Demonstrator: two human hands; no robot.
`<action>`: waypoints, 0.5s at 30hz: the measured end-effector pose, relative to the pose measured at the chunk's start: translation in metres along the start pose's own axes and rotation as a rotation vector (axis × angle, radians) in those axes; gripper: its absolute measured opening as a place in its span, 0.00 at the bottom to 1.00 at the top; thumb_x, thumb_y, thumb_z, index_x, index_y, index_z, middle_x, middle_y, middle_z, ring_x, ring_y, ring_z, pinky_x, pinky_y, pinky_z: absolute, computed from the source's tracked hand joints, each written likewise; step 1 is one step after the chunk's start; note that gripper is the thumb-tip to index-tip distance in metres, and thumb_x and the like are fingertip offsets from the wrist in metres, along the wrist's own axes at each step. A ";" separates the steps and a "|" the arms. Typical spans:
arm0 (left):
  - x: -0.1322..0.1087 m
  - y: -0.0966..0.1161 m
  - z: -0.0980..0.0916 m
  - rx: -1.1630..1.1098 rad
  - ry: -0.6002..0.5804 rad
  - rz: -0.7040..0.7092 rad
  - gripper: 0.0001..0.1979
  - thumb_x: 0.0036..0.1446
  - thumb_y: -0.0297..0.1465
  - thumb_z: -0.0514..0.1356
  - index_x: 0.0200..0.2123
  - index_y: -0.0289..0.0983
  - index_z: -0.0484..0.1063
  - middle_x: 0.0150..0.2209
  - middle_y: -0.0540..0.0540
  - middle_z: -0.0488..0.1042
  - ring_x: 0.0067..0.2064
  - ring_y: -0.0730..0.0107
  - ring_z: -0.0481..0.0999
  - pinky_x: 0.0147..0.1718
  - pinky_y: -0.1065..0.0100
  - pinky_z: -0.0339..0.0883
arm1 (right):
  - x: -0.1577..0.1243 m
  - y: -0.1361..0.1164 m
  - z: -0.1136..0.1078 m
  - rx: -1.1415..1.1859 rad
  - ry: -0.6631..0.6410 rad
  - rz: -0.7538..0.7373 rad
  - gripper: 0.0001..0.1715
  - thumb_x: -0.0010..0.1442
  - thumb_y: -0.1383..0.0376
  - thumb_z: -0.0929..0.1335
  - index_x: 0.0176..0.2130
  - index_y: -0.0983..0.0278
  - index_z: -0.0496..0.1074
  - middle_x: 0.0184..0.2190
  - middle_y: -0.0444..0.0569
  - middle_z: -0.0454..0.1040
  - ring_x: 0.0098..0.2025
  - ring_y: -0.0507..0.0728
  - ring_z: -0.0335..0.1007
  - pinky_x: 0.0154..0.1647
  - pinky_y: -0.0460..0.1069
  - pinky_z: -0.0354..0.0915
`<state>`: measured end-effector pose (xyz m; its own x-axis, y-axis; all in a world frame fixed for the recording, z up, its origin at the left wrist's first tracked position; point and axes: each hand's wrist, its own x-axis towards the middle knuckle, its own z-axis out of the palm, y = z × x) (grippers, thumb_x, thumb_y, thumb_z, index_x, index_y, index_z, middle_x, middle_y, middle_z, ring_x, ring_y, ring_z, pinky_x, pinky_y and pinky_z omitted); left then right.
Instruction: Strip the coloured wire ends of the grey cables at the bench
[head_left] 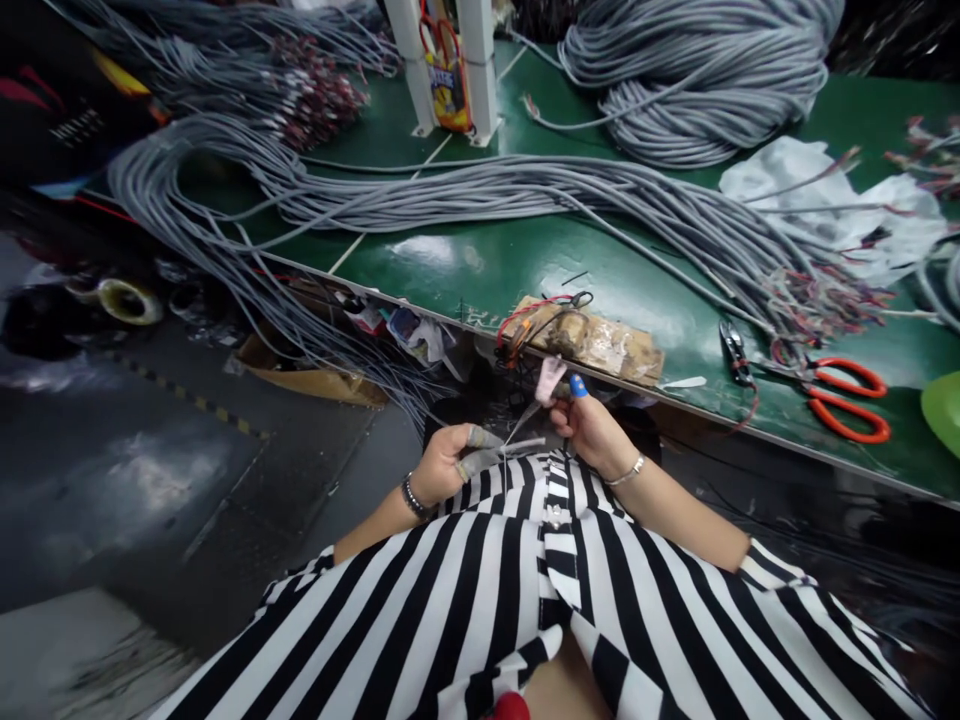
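My left hand (444, 466), with grey wrapping on its thumb and forefinger, is closed on a thin grey cable (527, 443) whose pale end sticks out to the right. A thin grey strand slants up from there to my right hand (591, 432), whose fingers are pinched together on it. Blue covering (577, 386) sits on the right thumb. A pale pink piece (551, 378) shows at the right fingertips; whether it is a finger wrap or a held scrap I cannot tell. Both hands are in front of the striped shirt, just below the bench edge.
On the green bench (450, 262) lie a taped wooden block (600, 340), orange-handled scissors (851, 398) and black cutters (736, 352). Long grey cables (450, 195) cross it and hang off its left edge. A large cable coil (697, 70) lies behind, beside a white post (480, 70).
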<state>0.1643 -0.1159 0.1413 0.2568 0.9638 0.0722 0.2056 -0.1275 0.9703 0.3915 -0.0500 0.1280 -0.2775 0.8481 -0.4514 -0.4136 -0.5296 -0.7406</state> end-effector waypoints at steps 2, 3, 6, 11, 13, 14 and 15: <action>-0.013 -0.006 -0.002 -0.140 0.054 -0.100 0.12 0.52 0.38 0.64 0.32 0.33 0.77 0.24 0.46 0.74 0.25 0.74 0.71 0.27 0.72 0.66 | -0.001 0.002 -0.001 -0.024 -0.024 0.018 0.28 0.45 0.45 0.72 0.34 0.64 0.71 0.28 0.45 0.70 0.20 0.45 0.49 0.16 0.43 0.37; -0.017 -0.008 -0.003 -0.234 0.106 -0.148 0.14 0.52 0.40 0.65 0.31 0.33 0.76 0.23 0.47 0.73 0.24 0.75 0.70 0.25 0.73 0.65 | -0.001 0.003 0.000 -0.036 -0.042 0.028 0.26 0.45 0.47 0.74 0.34 0.65 0.71 0.28 0.45 0.69 0.20 0.45 0.49 0.17 0.43 0.37; -0.026 -0.012 -0.002 -0.512 0.267 -0.246 0.19 0.46 0.45 0.67 0.28 0.33 0.74 0.19 0.50 0.69 0.19 0.79 0.64 0.21 0.74 0.59 | -0.003 0.006 0.004 -0.065 -0.096 0.061 0.23 0.43 0.53 0.76 0.33 0.66 0.71 0.26 0.44 0.69 0.19 0.44 0.48 0.17 0.43 0.37; -0.033 -0.010 0.002 -0.718 0.311 -0.332 0.20 0.45 0.46 0.67 0.27 0.34 0.69 0.15 0.54 0.64 0.17 0.80 0.60 0.19 0.75 0.54 | -0.009 0.009 0.012 -0.118 -0.185 0.063 0.19 0.42 0.59 0.76 0.34 0.67 0.74 0.24 0.42 0.68 0.18 0.42 0.46 0.17 0.43 0.36; -0.035 -0.011 0.004 -0.731 0.300 -0.352 0.20 0.45 0.45 0.67 0.27 0.34 0.69 0.15 0.54 0.63 0.17 0.80 0.60 0.19 0.75 0.53 | -0.014 0.012 0.014 -0.150 -0.206 0.060 0.20 0.42 0.60 0.76 0.35 0.66 0.75 0.23 0.42 0.68 0.18 0.43 0.48 0.17 0.42 0.40; -0.036 -0.011 0.005 -0.728 0.292 -0.359 0.20 0.45 0.46 0.67 0.27 0.34 0.69 0.15 0.54 0.63 0.17 0.80 0.60 0.19 0.75 0.53 | -0.017 0.014 0.014 -0.162 -0.214 0.064 0.20 0.42 0.61 0.76 0.36 0.66 0.75 0.23 0.42 0.69 0.19 0.44 0.51 0.17 0.42 0.43; -0.037 -0.012 0.007 -0.721 0.285 -0.365 0.21 0.45 0.46 0.67 0.28 0.34 0.69 0.15 0.54 0.63 0.17 0.80 0.60 0.19 0.75 0.53 | -0.020 0.015 0.015 -0.172 -0.219 0.069 0.21 0.42 0.61 0.76 0.37 0.66 0.75 0.23 0.43 0.70 0.20 0.45 0.54 0.18 0.42 0.46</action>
<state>0.1586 -0.1516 0.1252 0.0242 0.9499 -0.3116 -0.4465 0.2891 0.8468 0.3780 -0.0751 0.1328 -0.4886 0.7761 -0.3987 -0.2394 -0.5586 -0.7941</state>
